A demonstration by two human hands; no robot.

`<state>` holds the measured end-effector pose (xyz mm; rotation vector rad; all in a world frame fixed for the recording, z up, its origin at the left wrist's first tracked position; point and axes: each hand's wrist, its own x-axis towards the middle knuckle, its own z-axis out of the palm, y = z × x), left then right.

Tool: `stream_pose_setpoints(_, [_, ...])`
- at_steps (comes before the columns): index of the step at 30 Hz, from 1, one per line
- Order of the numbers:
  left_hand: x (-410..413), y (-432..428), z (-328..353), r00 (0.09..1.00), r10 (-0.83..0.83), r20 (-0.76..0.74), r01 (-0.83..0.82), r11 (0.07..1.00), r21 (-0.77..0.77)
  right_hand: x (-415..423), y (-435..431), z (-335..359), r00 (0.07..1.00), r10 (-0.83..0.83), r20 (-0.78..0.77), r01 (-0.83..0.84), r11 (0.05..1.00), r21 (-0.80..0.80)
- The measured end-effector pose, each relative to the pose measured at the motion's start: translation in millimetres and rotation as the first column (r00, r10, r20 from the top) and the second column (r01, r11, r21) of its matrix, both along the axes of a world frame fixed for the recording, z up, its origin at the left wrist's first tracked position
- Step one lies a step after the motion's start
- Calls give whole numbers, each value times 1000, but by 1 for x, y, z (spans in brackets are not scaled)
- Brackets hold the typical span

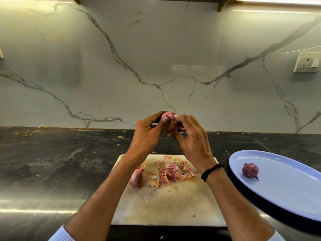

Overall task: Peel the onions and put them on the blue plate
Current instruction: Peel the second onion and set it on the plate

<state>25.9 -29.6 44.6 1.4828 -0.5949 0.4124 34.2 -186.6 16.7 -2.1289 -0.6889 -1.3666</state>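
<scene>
A pink-red onion [171,119] is held up above the far edge of the white cutting board [173,206]. My left hand [149,134] grips it from the left, thumb on its front. My right hand [192,140] pinches its skin on the right side. An unpeeled onion [139,178] lies on the board's left part, next to a heap of onion skins [171,173]. A peeled purple onion [250,170] rests on the blue plate [286,193] at the right.
The board and plate sit on a dark counter [52,162] with scattered skin bits along its back edge. A marble wall rises behind, with a socket [306,62] at the right. The plate overhangs the right border of the view.
</scene>
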Motion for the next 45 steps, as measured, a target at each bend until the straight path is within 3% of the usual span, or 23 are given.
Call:
stream_pose_setpoints(10, [2, 1, -1, 1000, 10, -26, -11, 999, -50, -5, 4, 6, 999, 47, 23, -50, 990, 131])
stream_pose_setpoints(22, [2, 0, -1, 996, -17, -83, 9, 996, -93, -3, 4, 4, 1000, -3, -24, 4, 999, 42])
stream_pose_setpoints(45, [-3, -1, 0, 994, -48, -102, 35, 992, -123, -7, 4, 6, 996, -51, 74, 46, 997, 70])
